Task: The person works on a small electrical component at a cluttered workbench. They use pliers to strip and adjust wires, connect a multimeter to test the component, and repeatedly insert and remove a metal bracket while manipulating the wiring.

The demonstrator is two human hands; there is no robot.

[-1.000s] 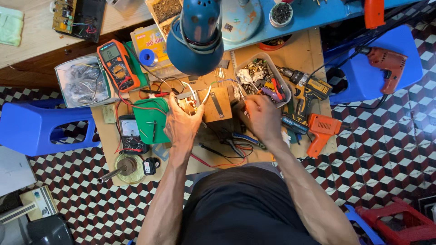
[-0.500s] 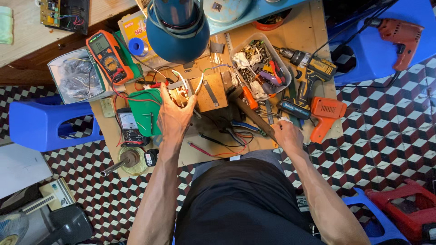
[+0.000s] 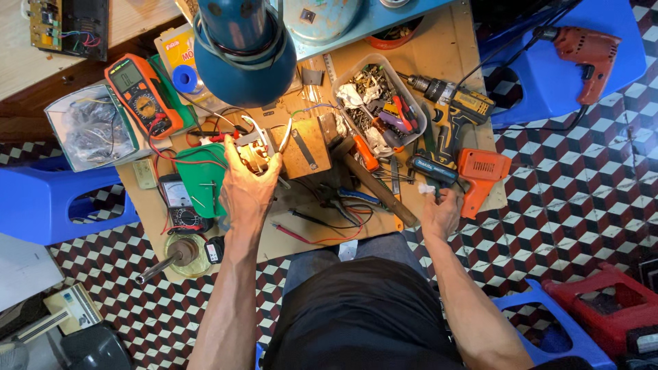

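Gripping a small motor core [image 3: 255,152] with copper windings at centre frame, the left hand [image 3: 247,188] is keeping it pressed to the worktop [image 3: 452,55] against a wooden block [image 3: 306,145]. It looks like mid-repair work on the part; any further move would need a firm, steady hold. Right of centre, the right hand [image 3: 439,211] is pinching a small white scrap [image 3: 426,188] beside an orange glue gun [image 3: 482,173]. Going across: a clear bag [image 3: 86,130] at upper left, an orange multimeter [image 3: 140,99], a yellow package [image 3: 179,65] with a blue reel, then a clear parts tray [image 3: 380,103].
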